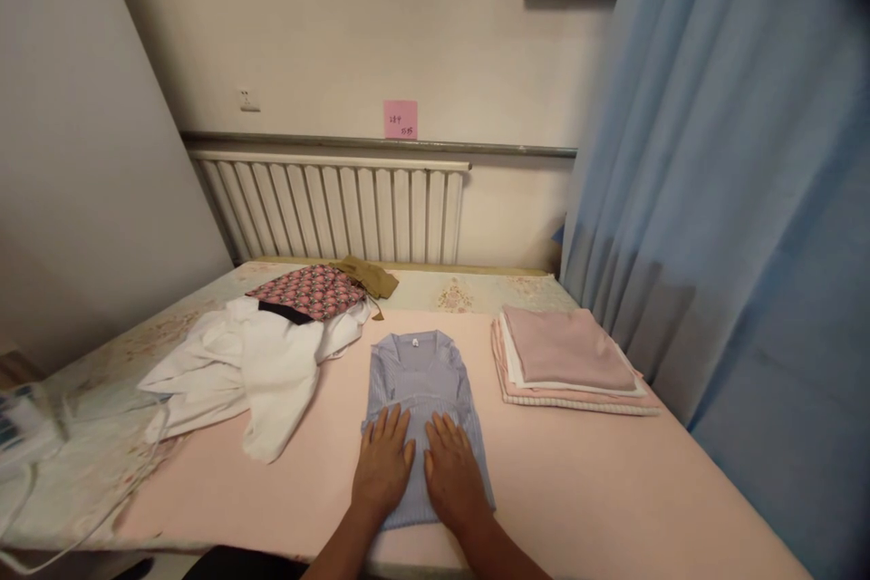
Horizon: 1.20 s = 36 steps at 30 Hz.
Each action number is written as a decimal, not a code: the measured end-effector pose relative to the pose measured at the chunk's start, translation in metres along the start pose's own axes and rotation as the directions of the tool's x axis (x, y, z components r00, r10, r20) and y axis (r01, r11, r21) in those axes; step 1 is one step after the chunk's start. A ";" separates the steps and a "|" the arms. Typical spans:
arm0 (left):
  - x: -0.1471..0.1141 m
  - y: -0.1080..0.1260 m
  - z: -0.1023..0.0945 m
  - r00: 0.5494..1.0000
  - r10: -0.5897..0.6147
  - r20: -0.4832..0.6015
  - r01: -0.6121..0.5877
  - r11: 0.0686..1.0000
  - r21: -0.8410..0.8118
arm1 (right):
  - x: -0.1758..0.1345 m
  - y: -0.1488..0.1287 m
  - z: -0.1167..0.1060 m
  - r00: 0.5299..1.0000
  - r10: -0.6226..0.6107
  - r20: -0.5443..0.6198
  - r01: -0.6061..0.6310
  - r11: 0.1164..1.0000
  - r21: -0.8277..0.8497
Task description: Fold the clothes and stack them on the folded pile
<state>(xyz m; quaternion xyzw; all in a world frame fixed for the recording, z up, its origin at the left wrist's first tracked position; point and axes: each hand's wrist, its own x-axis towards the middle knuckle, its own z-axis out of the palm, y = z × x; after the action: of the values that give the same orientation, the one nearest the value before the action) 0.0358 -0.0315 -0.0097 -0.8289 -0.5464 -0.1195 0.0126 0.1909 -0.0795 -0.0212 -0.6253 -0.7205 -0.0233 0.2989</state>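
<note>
A light blue ribbed top (pixel 425 381) lies folded into a long rectangle, its neckline and small label at the far end. My left hand (pixel 386 462) rests flat on the left side of its lower half, fingers stretched forward. Beside it, my right hand (pixel 454 471) lies flat on the right side with the fingers extended. A narrow strip of the top shows between the two hands. Neither hand grips the cloth. Parts of the top under my palms are hidden.
To the right sits a stack of folded clothes (pixel 571 353), mauve on top. Loose white garments (pixel 251 362), a red patterned cloth (pixel 313 290) and an olive piece (pixel 371 276) lie on the left of the pink sheet (pixel 577 489). A blue curtain (pixel 713 154) hangs along the right side.
</note>
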 end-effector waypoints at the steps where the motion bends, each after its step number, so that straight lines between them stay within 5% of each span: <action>1: 0.000 0.000 0.000 1.000 0.001 -0.001 -0.001 1.000 -0.001 | 0.000 0.000 0.000 1.000 0.000 0.001 0.000 1.000 0.000; 36: 0.000 -0.002 0.004 0.999 0.013 -0.034 -0.013 1.000 0.000 | -0.001 0.001 0.002 1.000 0.010 0.011 -0.010 0.999 -0.036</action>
<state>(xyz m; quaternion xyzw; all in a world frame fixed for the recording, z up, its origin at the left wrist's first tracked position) 0.0350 -0.0301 -0.0133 -0.8304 -0.5405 -0.1335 0.0226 0.1905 -0.0793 -0.0235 -0.6343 -0.7185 -0.0311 0.2836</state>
